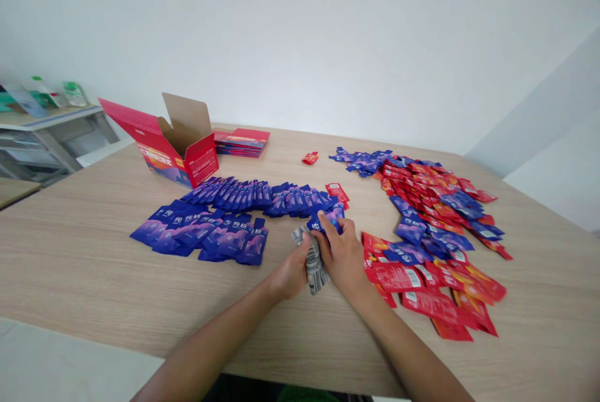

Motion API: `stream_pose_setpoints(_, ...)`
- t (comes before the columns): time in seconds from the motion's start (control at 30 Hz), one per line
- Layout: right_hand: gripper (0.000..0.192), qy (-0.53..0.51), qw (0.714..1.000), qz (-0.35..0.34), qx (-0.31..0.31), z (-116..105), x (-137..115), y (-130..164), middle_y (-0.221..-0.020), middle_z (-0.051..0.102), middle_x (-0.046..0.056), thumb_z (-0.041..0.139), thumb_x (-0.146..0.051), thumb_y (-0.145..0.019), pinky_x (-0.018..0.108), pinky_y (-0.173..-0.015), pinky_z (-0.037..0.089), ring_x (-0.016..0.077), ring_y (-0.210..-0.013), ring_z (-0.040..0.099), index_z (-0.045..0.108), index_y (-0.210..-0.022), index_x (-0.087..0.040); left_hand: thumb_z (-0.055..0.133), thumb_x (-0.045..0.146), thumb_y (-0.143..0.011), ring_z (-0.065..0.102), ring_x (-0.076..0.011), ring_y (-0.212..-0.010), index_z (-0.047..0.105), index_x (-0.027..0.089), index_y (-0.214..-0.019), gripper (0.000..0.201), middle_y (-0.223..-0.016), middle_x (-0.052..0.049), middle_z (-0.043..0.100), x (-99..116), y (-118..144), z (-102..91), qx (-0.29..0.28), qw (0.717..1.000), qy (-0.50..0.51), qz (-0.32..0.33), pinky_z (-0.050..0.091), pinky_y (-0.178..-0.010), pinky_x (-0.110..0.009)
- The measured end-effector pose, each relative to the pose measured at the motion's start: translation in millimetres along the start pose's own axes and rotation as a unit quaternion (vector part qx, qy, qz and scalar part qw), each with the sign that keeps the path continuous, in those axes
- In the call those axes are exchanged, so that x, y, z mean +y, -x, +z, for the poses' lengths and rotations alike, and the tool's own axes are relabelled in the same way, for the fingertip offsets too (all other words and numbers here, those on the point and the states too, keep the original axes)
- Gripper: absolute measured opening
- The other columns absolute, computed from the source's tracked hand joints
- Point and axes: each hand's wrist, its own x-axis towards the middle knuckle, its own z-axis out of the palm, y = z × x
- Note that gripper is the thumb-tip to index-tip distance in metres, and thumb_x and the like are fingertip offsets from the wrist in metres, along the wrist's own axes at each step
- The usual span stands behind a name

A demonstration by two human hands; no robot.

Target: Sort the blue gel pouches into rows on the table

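My left hand (291, 272) is closed on a grey-and-black striped cloth (317, 269), bunched up above the table. My right hand (345, 257) pinches a small blue pouch (334, 214) beside the cloth, and its fingers hide part of the pouch. Just left of my hands, a row of overlapping blue pouches (244, 194) stretches across the table. In front of that row lies a second fanned group of blue pouches (187, 227). One red pouch (337, 192) rests just beyond my right hand.
A red box (180, 152) stands with its flaps up at the back left, beside a stack of flattened boxes (244, 142). Mixed red pouches (426, 280) and blue ones are heaped on the right. Another small red pouch (310, 157) lies near the wall.
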Motion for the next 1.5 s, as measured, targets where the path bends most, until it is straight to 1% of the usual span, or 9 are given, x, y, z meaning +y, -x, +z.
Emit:
stream_pose_setpoints(0.27, 0.048, 0.015, 0.999, 0.001, -0.031, 6, -9, 3, -0.114, 0.057, 0.015, 0.041, -0.043, -0.103, 0.037, -0.072, 0.058, 0.0272, -0.097, 0.062, 0.053, -0.144, -0.022, 0.048, 0.054, -0.097, 0.072, -0.0246, -0.103, 0.066, 0.015, -0.129, 0.053, -0.109, -0.011, 0.077, 34, 8, 16.9, 0.026, 1.000, 0.006, 0.016, 0.052, -0.102, -0.039)
stream_pose_setpoints(0.4, 0.050, -0.004, 0.999, 0.028, -0.037, 11, -8, 5, -0.120, 0.054, 0.017, 0.036, -0.042, -0.104, 0.040, -0.073, 0.058, 0.0293, -0.100, 0.063, 0.049, -0.147, -0.020, 0.051, 0.052, -0.097, 0.071, -0.0257, -0.106, 0.068, 0.016, -0.127, 0.050, -0.108, -0.010, 0.077, 25, 6, 14.5, 0.043, 0.999, -0.021, -0.002, 0.053, -0.099, -0.038)
stream_pose_setpoints(0.53, 0.049, -0.045, 0.998, 0.041, -0.001, 12, -3, 5, -0.124, 0.052, 0.016, 0.038, -0.043, -0.104, 0.044, -0.081, 0.057, 0.0292, -0.105, 0.061, 0.048, -0.147, -0.024, 0.050, 0.047, -0.099, 0.069, -0.0241, -0.113, 0.067, 0.019, -0.128, 0.044, -0.110, -0.007, 0.077, 6, 3, 6.9, 0.031, 0.997, -0.063, -0.015, 0.051, -0.103, -0.038)
stream_pose_setpoints(0.67, 0.049, -0.111, 0.991, 0.066, 0.028, 10, -1, 2, -0.123, 0.054, 0.015, 0.045, -0.045, -0.102, 0.047, -0.092, 0.053, 0.0297, -0.114, 0.058, 0.049, -0.145, -0.023, 0.061, 0.037, -0.095, 0.063, -0.0233, -0.124, 0.066, 0.020, -0.132, 0.041, -0.116, -0.008, 0.076, -11, 1, -2.9, -0.002, 0.997, -0.076, 0.019, 0.049, -0.106, -0.035)
stream_pose_setpoints(0.8, 0.048, -0.143, 0.987, 0.056, 0.034, 6, -1, -2, -0.117, 0.058, 0.013, 0.051, -0.049, -0.099, 0.047, -0.093, 0.053, 0.0283, -0.111, 0.059, 0.053, -0.139, -0.023, 0.062, 0.032, -0.094, 0.058, -0.0216, -0.132, 0.065, 0.018, -0.133, 0.042, -0.122, -0.010, 0.074, -12, 0, -6.5, -0.020, 0.996, -0.073, 0.049, 0.046, -0.109, -0.030)
stream_pose_setpoints(1.0, 0.042, -0.109, 0.993, 0.012, 0.051, 3, 0, -2, -0.111, 0.062, 0.012, 0.055, -0.051, -0.097, 0.042, -0.083, 0.056, 0.0271, -0.101, 0.064, 0.063, -0.127, -0.023, 0.049, 0.046, -0.099, 0.068, -0.0264, -0.117, 0.060, 0.018, -0.139, 0.050, -0.118, -0.011, 0.075, 11, 3, 6.9, -0.003, 1.000, -0.020, 0.009, 0.050, -0.106, -0.042)
stream_pose_setpoints(1.17, 0.040, -0.121, 0.992, -0.022, 0.013, 7, 5, -1, -0.109, 0.066, 0.013, 0.058, -0.051, -0.095, 0.037, -0.073, 0.057, 0.0254, -0.092, 0.067, 0.068, -0.120, -0.021, 0.041, 0.055, -0.100, 0.069, -0.0290, -0.112, 0.063, 0.012, -0.133, 0.059, -0.116, -0.015, 0.075, 46, 7, 15.2, 0.046, 0.997, 0.001, 0.069, 0.050, -0.104, -0.045)
stream_pose_setpoints(1.33, 0.033, -0.309, 0.949, 0.064, 0.023, 7, 10, -7, -0.108, 0.070, 0.009, 0.050, -0.045, -0.100, 0.039, -0.088, 0.054, 0.0226, -0.100, 0.066, 0.068, -0.115, -0.022, 0.038, 0.058, -0.099, 0.068, -0.0314, -0.115, 0.061, 0.012, -0.136, 0.063, -0.117, -0.016, 0.074, 56, 8, 17.6, 0.041, 0.999, 0.006, 0.029, 0.048, -0.105, -0.050)
stream_pose_setpoints(1.5, 0.037, -0.401, 0.896, 0.179, 0.070, 7, 12, -13, -0.088, 0.068, 0.003, 0.060, -0.048, -0.093, 0.029, -0.065, 0.052, 0.0154, -0.071, 0.060, 0.071, -0.115, -0.021, 0.043, 0.058, -0.098, 0.067, -0.0318, -0.117, 0.056, 0.013, -0.142, 0.065, -0.123, -0.017, 0.072, 46, 8, 17.3, 0.010, 1.000, 0.010, -0.007, 0.046, -0.108, -0.050)
